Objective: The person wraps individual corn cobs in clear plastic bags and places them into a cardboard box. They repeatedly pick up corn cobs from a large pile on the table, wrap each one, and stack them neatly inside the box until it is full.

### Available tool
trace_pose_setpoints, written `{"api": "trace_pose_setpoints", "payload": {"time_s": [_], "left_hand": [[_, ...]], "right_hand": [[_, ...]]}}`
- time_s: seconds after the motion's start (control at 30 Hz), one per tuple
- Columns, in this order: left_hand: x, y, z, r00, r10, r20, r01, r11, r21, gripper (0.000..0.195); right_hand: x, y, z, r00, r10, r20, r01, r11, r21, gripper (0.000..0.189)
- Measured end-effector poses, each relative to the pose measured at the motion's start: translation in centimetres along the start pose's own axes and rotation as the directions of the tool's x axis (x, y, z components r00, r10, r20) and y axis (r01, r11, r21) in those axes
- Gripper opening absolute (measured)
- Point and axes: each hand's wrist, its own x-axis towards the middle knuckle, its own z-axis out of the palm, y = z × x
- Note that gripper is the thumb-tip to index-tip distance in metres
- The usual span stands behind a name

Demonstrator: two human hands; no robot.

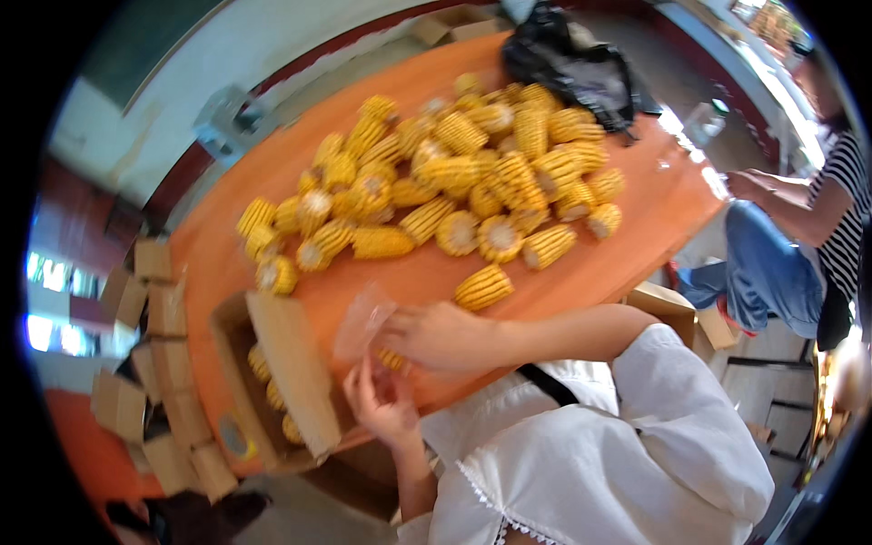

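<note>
My left hand (385, 409) holds a clear plastic bag (364, 317) low over the table's near edge. A yellow corn cob piece (390, 359) shows between my two hands, at the bag. From the right, my right hand (443, 335) reaches across with its fingers on the bag, close above that piece. Blur hides whether those fingers also grip the corn. A single cut corn cob (484, 287) lies just beyond my right wrist. Farther back, a large heap of cut corn cobs (449, 174) covers much of the orange table (211, 225).
Left of my hands stands an open cardboard box (293, 375) with several cobs inside. A black plastic bag (569, 65) lies at the far end. More cardboard boxes (163, 368) are stacked at the left. A seated person (783, 238) is at the right, near a plastic bottle (705, 122).
</note>
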Motion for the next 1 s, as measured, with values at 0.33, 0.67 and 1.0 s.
{"api": "trace_pose_setpoints", "payload": {"time_s": [0.33, 0.67, 1.0], "left_hand": [[-0.3, 1.2, -0.4, 1.0, -0.012, 0.009, 0.012, 1.0, -0.001, 0.046], [0.0, 1.5, -0.1, 1.0, -0.022, -0.011, 0.021, 0.999, -0.034, 0.046], [2.8, 3.5, -1.8, 0.999, -0.053, 0.011, 0.054, 0.992, -0.115, 0.049]], "right_hand": [[-1.5, -0.9, -3.2, 0.944, 0.283, -0.171, -0.255, 0.953, 0.165, 0.039], [-0.8, -0.3, -2.0, 0.912, 0.409, -0.004, -0.409, 0.912, 0.028, 0.038], [0.3, -1.1, -6.0, 0.916, 0.389, -0.095, -0.361, 0.905, 0.226, 0.041]]}}
